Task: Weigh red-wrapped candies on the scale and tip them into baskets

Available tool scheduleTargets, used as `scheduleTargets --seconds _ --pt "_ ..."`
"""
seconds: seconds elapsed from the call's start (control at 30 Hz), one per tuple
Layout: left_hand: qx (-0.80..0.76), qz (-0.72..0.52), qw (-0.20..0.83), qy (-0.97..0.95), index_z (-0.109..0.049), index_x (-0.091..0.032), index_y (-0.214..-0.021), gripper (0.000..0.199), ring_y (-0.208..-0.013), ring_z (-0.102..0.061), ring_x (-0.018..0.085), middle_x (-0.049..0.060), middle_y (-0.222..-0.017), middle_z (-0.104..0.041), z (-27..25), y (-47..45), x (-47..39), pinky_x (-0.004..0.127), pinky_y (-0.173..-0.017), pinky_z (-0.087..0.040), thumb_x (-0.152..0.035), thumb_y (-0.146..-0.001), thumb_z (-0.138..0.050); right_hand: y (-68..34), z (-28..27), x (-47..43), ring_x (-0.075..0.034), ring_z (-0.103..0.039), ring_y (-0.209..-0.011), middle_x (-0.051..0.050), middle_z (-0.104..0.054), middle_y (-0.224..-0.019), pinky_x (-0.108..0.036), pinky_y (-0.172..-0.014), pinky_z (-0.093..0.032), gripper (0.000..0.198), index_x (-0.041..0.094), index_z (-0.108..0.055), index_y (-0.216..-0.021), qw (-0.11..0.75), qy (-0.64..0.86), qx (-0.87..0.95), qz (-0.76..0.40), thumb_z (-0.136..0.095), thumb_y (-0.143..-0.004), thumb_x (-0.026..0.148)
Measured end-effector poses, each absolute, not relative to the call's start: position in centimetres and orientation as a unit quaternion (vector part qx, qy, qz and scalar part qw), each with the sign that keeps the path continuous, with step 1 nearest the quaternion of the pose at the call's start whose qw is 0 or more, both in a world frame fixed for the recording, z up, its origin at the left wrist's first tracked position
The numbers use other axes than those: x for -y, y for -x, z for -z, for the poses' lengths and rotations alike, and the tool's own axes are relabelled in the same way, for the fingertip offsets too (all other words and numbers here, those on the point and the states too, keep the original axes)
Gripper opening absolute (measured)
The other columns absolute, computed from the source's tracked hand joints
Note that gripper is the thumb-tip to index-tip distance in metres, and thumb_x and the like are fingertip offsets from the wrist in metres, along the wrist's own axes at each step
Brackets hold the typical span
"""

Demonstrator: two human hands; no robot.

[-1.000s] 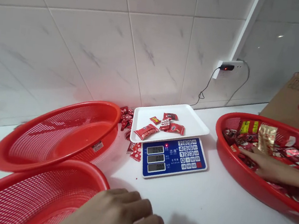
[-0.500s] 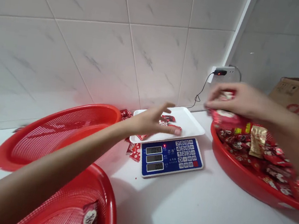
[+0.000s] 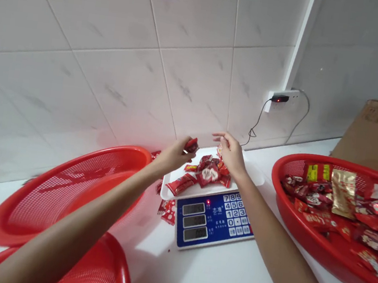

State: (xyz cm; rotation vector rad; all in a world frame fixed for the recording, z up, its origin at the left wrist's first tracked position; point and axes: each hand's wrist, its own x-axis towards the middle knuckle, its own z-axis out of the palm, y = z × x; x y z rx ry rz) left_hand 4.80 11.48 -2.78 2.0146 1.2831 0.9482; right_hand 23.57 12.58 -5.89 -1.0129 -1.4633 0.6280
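Observation:
Above the left part of the scale's white tray (image 3: 251,170), my left hand (image 3: 172,155) is closed on a red wrapped candy (image 3: 191,145). My right hand (image 3: 231,152) hangs over the tray's far side with its fingers apart, and I see nothing in its grip. Below and between the hands lies a loose pile of wrapped candies (image 3: 209,174) on the tray. The digital scale (image 3: 213,221) has a blue panel with keys and three small displays. My right forearm covers some of its keys.
To the right stands a red basket (image 3: 289,226) of wrapped candies, with a cardboard box (image 3: 374,133) behind it. Two more red baskets, one farther back (image 3: 6,229) and one nearer (image 3: 125,272), stand left. A thin black cable (image 3: 258,123) hangs from the wall socket.
My right hand has moved left from the right basket to the tray and let go of its candies. More candies lie on the tray. My left hand has closed on a candy.

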Motion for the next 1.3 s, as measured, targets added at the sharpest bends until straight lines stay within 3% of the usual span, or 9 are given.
scheduleTargets --seconds 0.07,0.17,0.23,0.53,0.73,0.9,1.03,1.13,1.3 --pt "-0.487 -0.373 0.276 -0.740 -0.057 -0.019 -0.086 0.019 -0.067 -0.064 0.015 0.000 -0.080 -0.065 2.2 -4.3 -11.3 0.029 -0.064 -0.053 -0.024 -0.073 -0.069 -24.6 5.8 -12.9 -0.014 -0.063 -0.077 -0.008 -0.069 -0.109 -0.030 -0.072 -0.052 0.028 0.019 -0.062 -0.106 0.618 0.432 0.606 -0.252 -0.036 -0.098 0.020" --pt "-0.479 -0.412 0.275 -0.725 -0.059 -0.019 -0.095 0.024 -0.078 -0.067 0.016 0.002 -0.091 -0.068 1.4 -3.9 -10.1 0.029 -0.073 -0.055 -0.030 -0.078 -0.070 -26.1 5.3 -13.5 -0.015 -0.064 -0.104 -0.007 -0.067 -0.117 -0.029 -0.085 -0.053 0.030 0.021 -0.059 -0.108 0.700 0.381 0.584 -0.150 -0.031 -0.099 0.018" --pt "-0.466 -0.437 0.281 -0.716 -0.061 -0.019 -0.099 0.026 -0.081 -0.067 0.016 0.003 -0.092 -0.068 1.1 -3.8 -9.1 0.029 -0.077 -0.056 -0.033 -0.079 -0.073 -26.8 5.1 -13.8 -0.015 -0.063 -0.111 -0.006 -0.066 -0.117 -0.029 -0.088 -0.054 0.031 0.023 -0.059 -0.111 0.719 0.355 0.590 -0.091 -0.029 -0.100 0.022" --pt "-0.464 -0.420 0.308 -0.717 -0.065 -0.019 -0.098 0.024 -0.079 -0.068 0.017 0.003 -0.088 -0.070 1.0 -3.5 -6.4 0.026 -0.072 -0.057 -0.031 -0.081 -0.075 -26.8 4.8 -14.0 -0.015 -0.064 -0.110 -0.004 -0.066 -0.116 -0.027 -0.085 -0.055 0.029 0.026 -0.059 -0.110 0.689 0.312 0.646 -0.102 -0.031 -0.105 0.031" --pt "-0.474 -0.416 0.306 -0.713 -0.066 -0.019 -0.097 0.020 -0.079 -0.068 0.016 0.003 -0.090 -0.070 0.9 -3.4 -5.7 0.025 -0.072 -0.056 -0.031 -0.084 -0.073 -26.3 4.2 -12.7 -0.014 -0.066 -0.100 -0.004 -0.069 -0.107 -0.027 -0.084 -0.056 0.028 0.024 -0.061 -0.107 0.692 0.323 0.628 -0.148 -0.033 -0.102 0.025" --pt "-0.478 -0.422 0.307 -0.706 -0.066 -0.018 -0.099 0.023 -0.080 -0.069 0.017 0.003 -0.090 -0.070 1.2 -3.2 -5.4 0.027 -0.073 -0.056 -0.033 -0.083 -0.073 -25.6 4.2 -11.6 -0.015 -0.066 -0.091 -0.005 -0.068 -0.110 -0.032 -0.087 -0.056 0.029 0.022 -0.064 -0.111 0.617 0.376 0.653 -0.226 -0.036 -0.101 0.022" --pt "-0.485 -0.417 0.316 -0.701 -0.066 -0.018 -0.100 0.025 -0.079 -0.068 0.017 0.004 -0.091 -0.070 1.0 -3.0 -5.0 0.027 -0.071 -0.056 -0.034 -0.083 -0.074 -25.3 4.5 -11.4 -0.023 -0.063 -0.109 -0.008 -0.064 -0.124 -0.044 -0.100 -0.050 0.032 0.023 -0.061 -0.125 0.519 0.435 0.699 -0.230 -0.058 -0.093 0.025" --pt "-0.480 -0.426 0.320 -0.697 -0.067 -0.018 -0.101 0.026 -0.080 -0.068 0.017 0.004 -0.090 -0.071 0.7 -2.9 -4.8 0.026 -0.073 -0.056 -0.035 -0.083 -0.074 -25.5 4.1 -11.0 -0.025 -0.055 -0.124 -0.008 -0.057 -0.136 -0.047 -0.107 -0.045 0.041 0.024 -0.056 -0.131 0.547 0.428 0.703 -0.155 -0.062 -0.090 0.023" --pt "-0.450 -0.444 0.331 -0.701 -0.068 -0.019 -0.098 0.023 -0.078 -0.068 0.017 0.004 -0.087 -0.071 0.1 -3.6 -4.7 0.028 -0.073 -0.057 -0.032 -0.081 -0.077 -26.0 2.9 -9.6 -0.023 -0.053 -0.127 -0.005 -0.056 -0.135 -0.045 -0.108 -0.044 0.036 0.026 -0.054 -0.129 0.573 0.388 0.714 -0.102 -0.057 -0.093 0.025"
